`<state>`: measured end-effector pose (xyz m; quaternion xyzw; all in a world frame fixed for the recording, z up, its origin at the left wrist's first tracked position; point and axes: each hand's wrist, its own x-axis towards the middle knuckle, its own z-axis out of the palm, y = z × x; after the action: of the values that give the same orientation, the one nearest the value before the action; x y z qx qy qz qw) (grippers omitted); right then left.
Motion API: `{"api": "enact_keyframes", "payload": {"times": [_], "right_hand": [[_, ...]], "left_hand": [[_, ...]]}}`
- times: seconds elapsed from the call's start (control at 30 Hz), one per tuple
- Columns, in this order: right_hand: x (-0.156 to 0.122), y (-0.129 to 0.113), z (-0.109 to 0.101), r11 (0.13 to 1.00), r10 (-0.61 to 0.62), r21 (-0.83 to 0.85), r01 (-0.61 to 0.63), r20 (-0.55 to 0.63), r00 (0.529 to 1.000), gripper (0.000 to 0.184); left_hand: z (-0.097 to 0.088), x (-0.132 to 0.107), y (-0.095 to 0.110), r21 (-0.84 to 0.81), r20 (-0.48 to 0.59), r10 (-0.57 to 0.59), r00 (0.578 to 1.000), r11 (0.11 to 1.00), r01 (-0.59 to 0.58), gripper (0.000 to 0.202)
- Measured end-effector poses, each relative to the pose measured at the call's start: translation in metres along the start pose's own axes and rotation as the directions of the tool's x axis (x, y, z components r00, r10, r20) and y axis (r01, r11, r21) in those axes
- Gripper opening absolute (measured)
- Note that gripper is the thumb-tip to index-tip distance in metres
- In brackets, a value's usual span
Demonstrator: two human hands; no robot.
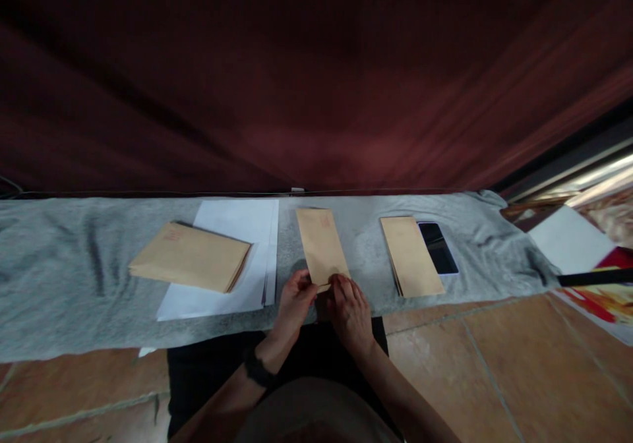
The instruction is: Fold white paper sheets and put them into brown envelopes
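Observation:
A single brown envelope point(321, 245) lies lengthwise on the grey cloth point(74, 258) straight ahead of me. My left hand point(295, 301) pinches its near end from the left, fingers closed on the edge. My right hand point(350, 311) presses and grips the same near end from the right. A black band sits on my left wrist. To the left, a stack of brown envelopes point(190, 257) rests on white paper sheets point(237, 232). To the right lies another small pile of brown envelopes point(411, 256).
A dark-screened phone point(438, 248) lies beside the right pile. A dark red curtain point(316, 80) hangs behind the cloth. Tiled floor point(494, 377) shows in front and to the right, with a white sheet point(568, 238) and colourful printed material point(603, 298) at far right.

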<state>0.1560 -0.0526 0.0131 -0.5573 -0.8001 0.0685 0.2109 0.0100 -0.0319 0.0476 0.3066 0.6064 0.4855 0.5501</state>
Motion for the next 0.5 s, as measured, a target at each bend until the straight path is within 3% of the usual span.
{"api": "enact_keyframes", "payload": {"times": [0.1,0.2,0.27,0.33,0.4,0.43,0.5], "right_hand": [[0.009,-0.001,-0.004,0.990,0.121,0.073,-0.120,-0.009,0.993,0.044],[0.023,0.008,-0.013,0.882,0.315,0.373,-0.289,-0.012,0.949,0.034],[0.032,0.015,-0.019,0.637,0.492,0.652,-0.411,0.067,0.868,0.035],[0.038,0.017,-0.022,0.251,0.610,0.861,-0.442,0.213,0.763,0.038],[0.038,0.013,-0.021,-0.110,0.625,0.915,-0.389,0.368,0.689,0.036],[0.036,0.009,-0.019,-0.236,0.607,0.903,-0.359,0.425,0.671,0.035],[0.030,-0.002,-0.014,-0.397,0.551,0.858,-0.328,0.508,0.662,0.033]], "left_hand": [[0.013,-0.004,0.015,-0.003,0.067,0.075,0.995,0.997,-0.075,0.034],[0.019,-0.006,0.026,-0.061,0.082,0.114,0.990,0.992,-0.110,0.039],[0.018,-0.004,0.027,-0.108,0.017,0.088,0.996,0.990,-0.086,0.044],[0.015,-0.001,0.023,-0.148,-0.039,0.013,0.999,0.989,-0.018,0.048],[0.012,0.001,0.015,-0.167,0.008,-0.085,0.996,0.982,0.085,0.049],[0.012,0.002,0.011,-0.160,0.057,-0.120,0.991,0.979,0.128,0.050],[0.013,0.003,0.003,-0.123,0.128,-0.140,0.982,0.980,0.156,0.047]]}}
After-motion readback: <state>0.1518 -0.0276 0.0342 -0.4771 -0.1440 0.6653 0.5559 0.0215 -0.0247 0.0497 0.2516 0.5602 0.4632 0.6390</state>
